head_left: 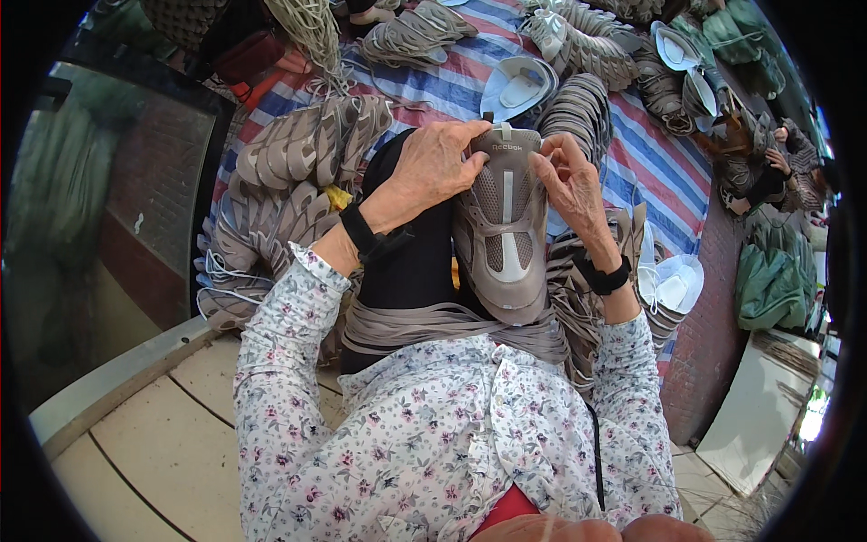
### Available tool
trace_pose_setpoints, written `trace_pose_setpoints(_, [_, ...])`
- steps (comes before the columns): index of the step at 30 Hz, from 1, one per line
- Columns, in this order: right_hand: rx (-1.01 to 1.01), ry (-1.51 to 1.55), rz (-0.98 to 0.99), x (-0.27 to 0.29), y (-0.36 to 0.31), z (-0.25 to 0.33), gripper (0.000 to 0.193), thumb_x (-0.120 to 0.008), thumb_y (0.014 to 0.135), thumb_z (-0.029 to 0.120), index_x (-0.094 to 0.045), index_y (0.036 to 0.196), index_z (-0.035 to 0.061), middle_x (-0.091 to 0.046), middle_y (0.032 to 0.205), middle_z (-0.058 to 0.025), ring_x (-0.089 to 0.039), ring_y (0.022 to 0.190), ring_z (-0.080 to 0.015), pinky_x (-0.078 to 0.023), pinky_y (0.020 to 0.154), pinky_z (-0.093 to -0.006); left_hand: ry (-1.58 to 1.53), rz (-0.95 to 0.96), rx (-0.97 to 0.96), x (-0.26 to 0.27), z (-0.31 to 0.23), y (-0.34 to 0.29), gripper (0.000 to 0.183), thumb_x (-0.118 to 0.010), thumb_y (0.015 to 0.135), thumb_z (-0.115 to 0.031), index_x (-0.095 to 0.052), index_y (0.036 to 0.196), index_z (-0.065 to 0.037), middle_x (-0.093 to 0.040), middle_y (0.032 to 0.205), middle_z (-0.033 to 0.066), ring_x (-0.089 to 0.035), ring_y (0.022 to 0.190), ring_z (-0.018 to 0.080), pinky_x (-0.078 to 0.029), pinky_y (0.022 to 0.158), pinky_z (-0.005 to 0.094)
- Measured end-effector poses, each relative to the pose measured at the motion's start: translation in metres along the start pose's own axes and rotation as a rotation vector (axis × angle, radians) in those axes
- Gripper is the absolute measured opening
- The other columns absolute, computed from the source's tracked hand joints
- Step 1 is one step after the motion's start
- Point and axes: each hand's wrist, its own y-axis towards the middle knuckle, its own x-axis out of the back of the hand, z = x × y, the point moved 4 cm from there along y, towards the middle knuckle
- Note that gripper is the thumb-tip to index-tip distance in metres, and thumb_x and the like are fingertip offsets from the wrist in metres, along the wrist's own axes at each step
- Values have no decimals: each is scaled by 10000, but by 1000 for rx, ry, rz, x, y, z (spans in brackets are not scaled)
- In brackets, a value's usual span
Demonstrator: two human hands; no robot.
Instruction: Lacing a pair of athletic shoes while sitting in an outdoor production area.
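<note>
A taupe shoe upper (pixel 517 294) lies over my lap, its toe toward me and its mesh tongue (pixel 506 172) pointing away. My left hand (pixel 429 167) is closed on the top left edge of the tongue, thumb and forefinger pinching it near a small pale loop. On the opposite side, my right hand (pixel 575 190) has its thumb and fingers bent together at the tongue's right edge. Whether a thin lace lies between those right fingers is too small to make out. A bundle of taupe shoelaces (pixel 406 332) stretches across my thighs below the toe.
Nested stacks of shoe uppers (pixel 312 140) surround my legs on a striped sheet (pixel 646 172). More uppers with pale linings (pixel 670 285) lie at the right. Green sacks (pixel 775 282) and another person (pixel 786 167) are at the far right. A dark glass panel (pixel 117 199) stands at the left.
</note>
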Motion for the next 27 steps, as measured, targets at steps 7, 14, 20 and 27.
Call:
trace_pose_setpoints(7, [-48,-136,2,-4,0,14,398,-820,834,323,-512,931,91,-458,588,33,-416,540,-46,-324,458,-227,-86,-96,-106,2,0,-7,483,-677,836,-92,-587,1306,-27,-687,848,128,-609,600,233,-511,608,338])
trace_pose_setpoints(14, [-72,-71,-29,-4,-7,11,399,-824,831,306,-521,968,87,-453,616,30,-405,554,-54,-337,480,-229,-136,-4,29,6,-8,-9,527,-678,821,-29,-577,1337,-70,-616,790,65,-575,575,136,-491,563,276])
trace_pose_setpoints(20, [-243,452,9,12,-19,7,416,-725,928,217,-566,1288,82,-523,741,34,-493,627,-44,-415,550,-205,-309,-146,51,31,-24,-23,482,-680,836,2,-604,1305,-80,-601,1107,67,-595,687,80,-511,621,218])
trace_pose_setpoints(27, [-75,242,344,30,-73,83,128,-647,920,26,-690,1036,-8,-653,854,-19,-581,732,-86,-468,651,-239,-350,-113,206,78,-28,-80,250,-663,864,6,-686,1110,-30,-659,1011,64,-656,724,103,-517,629,227])
